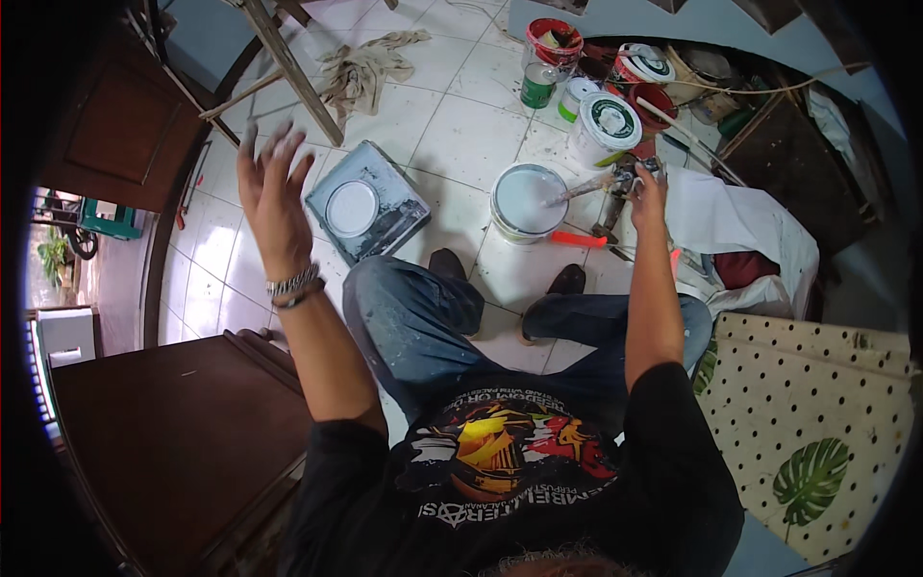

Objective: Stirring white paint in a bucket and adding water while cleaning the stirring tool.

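Right, there's the right hand [648,197], curled around the upper end of a paint-smeared tool [588,186], its fingers partly lost against the dark, cluttered shapes there; I can't make out what kind of tool it is. The pale shaft slants from that grip toward the person's left, its tip over the paint bucket [520,231], and whether it touches the grey-white paint [524,190] I can't tell. Up goes my eye to the left hand [274,188]: raised, fingers spread, nothing in it, fingertips smudged whitish. An orange handle [579,239] lies just beside the bucket, its far end hard to follow. Below the left hand's side sits a grey tray [396,219] with a round lid [353,209] in it. Farther out, a lidded white bucket [591,144] partly hides the containers crowded behind.
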A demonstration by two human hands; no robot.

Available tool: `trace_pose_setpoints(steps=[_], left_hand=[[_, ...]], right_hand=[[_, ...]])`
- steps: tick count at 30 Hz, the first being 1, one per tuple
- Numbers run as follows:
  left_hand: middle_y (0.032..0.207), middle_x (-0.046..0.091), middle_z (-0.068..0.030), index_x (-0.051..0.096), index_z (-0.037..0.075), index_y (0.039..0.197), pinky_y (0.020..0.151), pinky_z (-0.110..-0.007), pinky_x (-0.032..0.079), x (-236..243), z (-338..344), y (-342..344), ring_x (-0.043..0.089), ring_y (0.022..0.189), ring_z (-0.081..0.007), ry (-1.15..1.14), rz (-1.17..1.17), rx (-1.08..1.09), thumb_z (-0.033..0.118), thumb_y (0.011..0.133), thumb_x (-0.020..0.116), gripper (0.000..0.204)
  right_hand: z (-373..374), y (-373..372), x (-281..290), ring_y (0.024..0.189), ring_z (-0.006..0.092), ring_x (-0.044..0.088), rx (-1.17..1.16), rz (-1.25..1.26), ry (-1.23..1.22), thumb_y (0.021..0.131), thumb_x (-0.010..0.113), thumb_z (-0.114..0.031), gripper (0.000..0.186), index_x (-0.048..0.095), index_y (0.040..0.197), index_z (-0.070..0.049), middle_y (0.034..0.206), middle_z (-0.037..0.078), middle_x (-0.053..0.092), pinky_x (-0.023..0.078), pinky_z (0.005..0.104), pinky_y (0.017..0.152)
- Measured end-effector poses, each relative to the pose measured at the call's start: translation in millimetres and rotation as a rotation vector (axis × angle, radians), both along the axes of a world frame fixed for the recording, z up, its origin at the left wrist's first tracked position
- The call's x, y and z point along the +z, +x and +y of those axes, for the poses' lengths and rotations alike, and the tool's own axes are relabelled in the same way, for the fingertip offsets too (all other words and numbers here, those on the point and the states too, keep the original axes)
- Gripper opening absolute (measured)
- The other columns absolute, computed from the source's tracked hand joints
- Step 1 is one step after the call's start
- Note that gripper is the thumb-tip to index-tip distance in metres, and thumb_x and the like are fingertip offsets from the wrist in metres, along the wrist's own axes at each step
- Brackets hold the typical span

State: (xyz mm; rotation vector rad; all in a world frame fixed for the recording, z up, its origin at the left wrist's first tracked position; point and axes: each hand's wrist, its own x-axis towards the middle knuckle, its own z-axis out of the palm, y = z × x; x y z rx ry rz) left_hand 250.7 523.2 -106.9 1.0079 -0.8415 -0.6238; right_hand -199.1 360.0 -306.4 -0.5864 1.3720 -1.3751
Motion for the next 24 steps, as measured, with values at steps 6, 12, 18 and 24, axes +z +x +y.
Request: trace_pose_setpoints(steps=[6, 12, 18, 24], left_hand=[[0.120, 0.051, -0.0198, 0.029, 0.002, 0.131, 0.084, -0.035, 0.047, 10, -78, -28, 0.056, 0.105, -0.0248, -0.094, 0.061, -0.005, 0.010, 0.088, 0.052, 0.049], [0.106, 0.056, -0.0132, 0.028, -0.003, 0.130, 0.078, -0.033, 0.048, -27, -86, -29, 0.059, 0.097, -0.0209, 0.082, 0.109, -0.010, 0.007, 0.082, 0.058, 0.058], [0.108, 0.057, -0.0141, 0.031, -0.003, 0.128, 0.078, -0.031, 0.048, -23, -81, -26, 0.059, 0.097, -0.0204, 0.081, 0.006, -0.005, 0.007, 0.083, 0.057, 0.053], [0.109, 0.057, -0.0144, 0.031, -0.002, 0.128, 0.077, -0.029, 0.048, -23, -72, -21, 0.059, 0.098, -0.0197, 0.065, 0.066, 0.002, 0.007, 0.085, 0.056, 0.051]], right_hand=[[-31, 70, -19, 0.057, 0.0097, 0.050, 0.088, -0.195, -0.224, 0.075, 0.068, -0.013, 0.018, 0.054, 0.085, -0.008, 0.066, -0.001, 0.053, 0.044, 0.0245, 0.054], [-4, 139, 41, 0.045, 0.0102, 0.044, 0.216, 0.053, -0.410, 0.082, 0.063, -0.014, 0.020, 0.051, 0.068, -0.004, 0.052, 0.001, 0.046, 0.043, 0.0277, 0.050], [-30, 141, 21, 0.045, 0.0091, 0.049, 0.135, 0.223, -0.585, 0.083, 0.065, -0.017, 0.023, 0.055, 0.069, -0.002, 0.051, 0.002, 0.051, 0.039, 0.0237, 0.043], [-7, 134, -7, 0.044, 0.0080, 0.047, 0.226, 0.228, -0.471, 0.084, 0.065, -0.017, 0.021, 0.054, 0.070, -0.004, 0.052, 0.000, 0.049, 0.038, 0.0228, 0.042]])
